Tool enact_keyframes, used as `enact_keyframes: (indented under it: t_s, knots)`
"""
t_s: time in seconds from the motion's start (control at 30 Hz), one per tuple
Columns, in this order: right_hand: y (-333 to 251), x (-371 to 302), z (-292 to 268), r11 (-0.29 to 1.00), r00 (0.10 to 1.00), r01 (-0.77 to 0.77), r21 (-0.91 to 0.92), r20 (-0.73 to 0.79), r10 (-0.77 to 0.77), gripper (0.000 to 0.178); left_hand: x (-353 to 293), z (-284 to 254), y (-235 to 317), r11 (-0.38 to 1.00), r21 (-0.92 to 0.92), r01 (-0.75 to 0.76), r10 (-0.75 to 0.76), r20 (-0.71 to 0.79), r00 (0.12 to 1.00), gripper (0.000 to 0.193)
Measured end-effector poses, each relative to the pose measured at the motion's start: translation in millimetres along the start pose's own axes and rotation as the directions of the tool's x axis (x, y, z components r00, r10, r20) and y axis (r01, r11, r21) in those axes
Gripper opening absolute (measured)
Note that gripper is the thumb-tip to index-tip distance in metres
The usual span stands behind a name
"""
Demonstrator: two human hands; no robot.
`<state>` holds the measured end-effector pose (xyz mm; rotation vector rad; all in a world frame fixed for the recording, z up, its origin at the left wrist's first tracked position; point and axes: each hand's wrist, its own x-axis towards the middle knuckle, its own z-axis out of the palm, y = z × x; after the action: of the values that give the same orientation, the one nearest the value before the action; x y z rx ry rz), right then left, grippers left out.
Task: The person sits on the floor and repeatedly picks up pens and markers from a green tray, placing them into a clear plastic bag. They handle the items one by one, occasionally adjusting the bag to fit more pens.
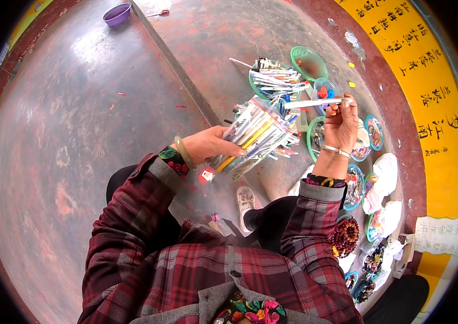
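My left hand (210, 144) is wrapped round a clear plastic bag (253, 135) packed with pens, a yellow one (256, 135) among them. To the right, my right hand (342, 121) pinches a white pen (318, 102) by one end, its other end pointing left toward the mouth of the bag. Behind the bag stands a green basket (253, 83) heaped with more pens (277, 75). Loose pens also lie around and under the bag, partly hidden by it.
Along the right stand several bowls and baskets, including a green bowl (315, 56), a blue-rimmed basket (354, 186) and a pile of dark red beads (345, 237). White bags (384, 173) lie beside them. A purple basin (116, 15) and red-handled scissors (163, 13) are far off.
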<state>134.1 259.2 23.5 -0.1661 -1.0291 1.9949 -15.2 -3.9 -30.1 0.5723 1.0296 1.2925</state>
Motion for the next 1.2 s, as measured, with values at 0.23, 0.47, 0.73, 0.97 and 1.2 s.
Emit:
enact_keyframes:
  t_s: [0.23,0.47,0.73,0.97,1.2]
  knots:
    - [5,-4,13,0.989,0.999,0.035,-0.144,0.015,-0.033,0.018,1,3,2,1.0,0.0,0.015,-0.015,0.001,1.0,0.044]
    - [9,-5,17,0.983,1.0,-0.002,-0.186,0.018,0.005,0.019,2,6,3,1.0,0.007,0.017,-0.017,0.002,1.0,0.043]
    - [23,-19,41,0.943,0.992,-0.087,-0.322,0.061,0.112,0.019,6,4,-3,1.0,-0.029,-0.005,0.005,0.014,1.0,0.041]
    - [36,-25,49,0.901,0.987,-0.054,-0.43,0.115,0.114,0.015,5,4,-4,0.99,-0.136,-0.027,0.028,0.01,1.0,0.043]
    - [44,-35,61,0.841,0.981,-0.08,-0.535,0.105,0.161,0.017,7,6,-3,0.982,-0.187,-0.028,0.027,-0.007,1.0,0.044]
